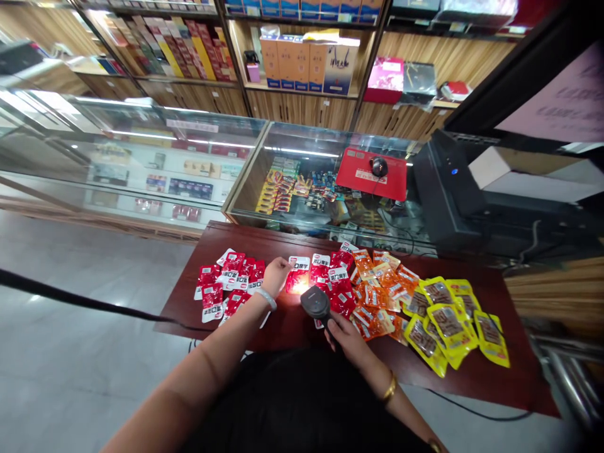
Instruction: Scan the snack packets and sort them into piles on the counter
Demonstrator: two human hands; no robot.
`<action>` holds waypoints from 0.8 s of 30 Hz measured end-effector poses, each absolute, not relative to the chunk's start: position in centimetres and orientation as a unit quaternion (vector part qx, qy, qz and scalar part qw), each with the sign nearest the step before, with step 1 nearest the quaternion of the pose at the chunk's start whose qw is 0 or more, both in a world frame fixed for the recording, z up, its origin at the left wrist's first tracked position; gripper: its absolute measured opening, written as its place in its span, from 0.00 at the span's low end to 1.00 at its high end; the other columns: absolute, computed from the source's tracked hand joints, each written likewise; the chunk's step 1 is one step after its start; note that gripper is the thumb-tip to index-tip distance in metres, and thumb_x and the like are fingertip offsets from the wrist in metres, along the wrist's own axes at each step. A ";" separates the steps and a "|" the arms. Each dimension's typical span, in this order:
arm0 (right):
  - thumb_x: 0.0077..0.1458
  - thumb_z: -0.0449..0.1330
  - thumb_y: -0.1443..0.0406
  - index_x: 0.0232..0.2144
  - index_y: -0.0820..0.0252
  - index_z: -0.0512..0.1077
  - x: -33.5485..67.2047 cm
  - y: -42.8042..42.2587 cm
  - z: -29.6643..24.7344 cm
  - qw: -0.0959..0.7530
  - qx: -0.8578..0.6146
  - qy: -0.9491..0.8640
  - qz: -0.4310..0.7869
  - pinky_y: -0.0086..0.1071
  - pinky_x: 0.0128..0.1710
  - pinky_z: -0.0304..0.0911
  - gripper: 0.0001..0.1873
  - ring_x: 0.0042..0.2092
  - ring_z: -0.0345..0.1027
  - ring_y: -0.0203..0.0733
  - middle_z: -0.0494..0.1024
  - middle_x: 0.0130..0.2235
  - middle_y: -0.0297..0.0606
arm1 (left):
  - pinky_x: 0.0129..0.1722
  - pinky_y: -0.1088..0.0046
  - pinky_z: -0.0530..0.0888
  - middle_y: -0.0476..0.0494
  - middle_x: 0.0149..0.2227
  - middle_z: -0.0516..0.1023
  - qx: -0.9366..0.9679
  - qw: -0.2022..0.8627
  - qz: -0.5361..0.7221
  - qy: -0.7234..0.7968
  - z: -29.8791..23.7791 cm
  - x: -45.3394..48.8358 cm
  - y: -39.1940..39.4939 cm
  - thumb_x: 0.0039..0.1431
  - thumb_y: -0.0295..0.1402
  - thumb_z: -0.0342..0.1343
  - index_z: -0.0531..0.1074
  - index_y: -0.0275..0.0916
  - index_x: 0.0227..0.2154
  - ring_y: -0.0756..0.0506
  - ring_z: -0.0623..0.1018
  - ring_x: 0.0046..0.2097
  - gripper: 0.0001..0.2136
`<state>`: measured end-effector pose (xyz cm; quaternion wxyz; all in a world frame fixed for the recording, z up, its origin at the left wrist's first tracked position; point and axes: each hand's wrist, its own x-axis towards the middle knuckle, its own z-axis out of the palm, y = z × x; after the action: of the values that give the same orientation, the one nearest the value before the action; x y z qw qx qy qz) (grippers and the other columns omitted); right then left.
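My right hand (346,340) is wrapped round the handle of a black barcode scanner (315,302), and its light falls on a red and white snack packet (298,269). At that packet's left edge the fingers of my left hand (276,275) are closed in a pinch. More red packets (233,267) lie in a loose group left of my left hand. Another red pile (338,286) sits just right of the scanner, against a heap of orange packets (377,292). Yellow packets (446,321) with brown contents are spread at the right.
The packets lie on a dark red wooden table (182,308). Behind it stands a glass display counter (292,220) bearing a red mat (352,173) and a black mouse (379,167). A dark machine (448,195) stands at the right. A black cable (94,299) crosses the left side.
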<state>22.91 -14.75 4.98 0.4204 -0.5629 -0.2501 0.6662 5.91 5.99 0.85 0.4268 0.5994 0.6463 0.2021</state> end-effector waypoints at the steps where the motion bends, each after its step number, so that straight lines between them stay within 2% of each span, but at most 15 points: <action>1: 0.50 0.60 0.43 0.48 0.58 0.70 23.0 -14.8 4.9 0.423 -0.562 -0.249 0.665 0.26 0.19 0.52 0.32 0.19 0.57 0.32 0.66 0.20 0.26 | 0.28 0.76 0.64 0.51 0.21 0.71 0.593 0.437 0.211 0.642 0.8 6.3 5.9 0.51 0.46 0.56 0.67 0.39 0.21 0.51 0.70 0.26 0.15; 6: 0.51 0.59 0.43 0.48 0.59 0.70 23.3 -15.1 4.4 0.432 -0.560 -0.238 0.666 0.26 0.19 0.52 0.31 0.19 0.57 0.31 0.67 0.21 0.27 | 0.28 0.74 0.67 0.49 0.22 0.73 0.549 0.563 0.210 0.581 1.4 8.3 5.6 0.51 0.46 0.57 0.71 0.38 0.27 0.49 0.72 0.25 0.14; 8: 0.51 0.60 0.44 0.50 0.59 0.69 23.2 -15.1 4.2 0.434 -0.561 -0.227 0.667 0.26 0.19 0.51 0.32 0.19 0.56 0.31 0.66 0.20 0.26 | 0.33 0.73 0.70 0.44 0.29 0.78 0.564 0.608 0.206 0.519 1.5 8.4 5.3 0.50 0.44 0.58 0.73 0.37 0.33 0.47 0.76 0.31 0.15; 10: 0.51 0.60 0.44 0.50 0.59 0.68 23.2 -14.9 4.1 0.436 -0.560 -0.224 0.668 0.26 0.19 0.51 0.32 0.19 0.56 0.32 0.66 0.20 0.26 | 0.40 0.72 0.72 0.40 0.39 0.79 0.591 0.600 0.210 0.496 1.6 7.5 4.9 0.49 0.41 0.59 0.74 0.37 0.39 0.45 0.77 0.39 0.16; 12: 0.51 0.59 0.44 0.50 0.58 0.69 23.1 -14.8 4.2 0.435 -0.557 -0.229 0.669 0.27 0.19 0.51 0.32 0.19 0.56 0.32 0.66 0.20 0.26 | 0.43 0.70 0.71 0.39 0.42 0.79 0.611 0.553 0.199 0.531 1.5 5.5 4.4 0.51 0.40 0.58 0.73 0.37 0.41 0.44 0.77 0.42 0.16; 16: 0.51 0.59 0.43 0.48 0.58 0.70 23.1 -14.7 4.4 0.424 -0.558 -0.242 0.671 0.27 0.19 0.51 0.31 0.19 0.56 0.33 0.66 0.20 0.27 | 0.45 0.69 0.71 0.40 0.41 0.78 0.675 0.438 0.109 0.584 1.4 -0.1 2.6 0.56 0.36 0.53 0.74 0.37 0.42 0.44 0.77 0.41 0.13; 18: 0.50 0.59 0.43 0.47 0.58 0.71 23.0 -14.8 4.5 0.419 -0.563 -0.239 0.671 0.27 0.20 0.51 0.31 0.20 0.56 0.33 0.66 0.20 0.27 | 0.49 0.66 0.68 0.40 0.45 0.76 0.738 0.342 0.043 0.580 1.7 -2.5 1.5 0.55 0.31 0.54 0.73 0.40 0.45 0.42 0.75 0.46 0.14; 21: 0.50 0.61 0.44 0.47 0.58 0.70 22.9 -15.0 4.4 0.415 -0.571 -0.225 0.672 0.27 0.20 0.53 0.30 0.21 0.58 0.33 0.68 0.22 0.28 | 0.52 0.61 0.65 0.38 0.51 0.70 0.810 0.200 -0.067 0.548 2.1 -4.7 0.0 0.50 0.26 0.57 0.69 0.47 0.52 0.38 0.70 0.51 0.25; 24: 0.49 0.61 0.44 0.46 0.59 0.70 22.6 -15.1 4.6 0.403 -0.574 -0.227 0.676 0.27 0.21 0.53 0.30 0.22 0.58 0.33 0.68 0.22 0.28 | 0.50 0.59 0.65 0.37 0.53 0.67 0.830 0.146 -0.150 0.517 2.3 -5.3 -0.5 0.49 0.28 0.59 0.69 0.48 0.51 0.36 0.67 0.53 0.24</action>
<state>22.62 -15.10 4.56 0.4030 -0.5739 -0.2267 0.6759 -5.25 -0.46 2.35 0.1461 0.8301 0.5168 -0.1498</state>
